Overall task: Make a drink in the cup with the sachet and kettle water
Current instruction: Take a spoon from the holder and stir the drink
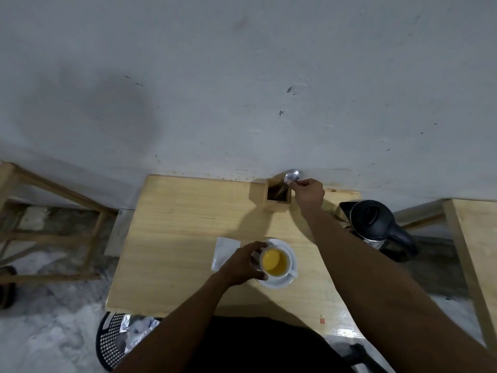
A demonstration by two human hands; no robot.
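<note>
Yellow drink already fills the cup (275,261) at lower centre; your left hand (240,262) clamps its side to steady it, while your right hand (309,193) pinches a spoon (291,175) at the wooden holder (278,196), likely for stirring

Left hand (243,262): forearm extended forward, fingers curled in a closed side grasp, thumb nearest the body. Right hand (309,193): arm fully extended to the far edge of the desk (174,238), fingers pinched closed, knuckles facing up.
</note>
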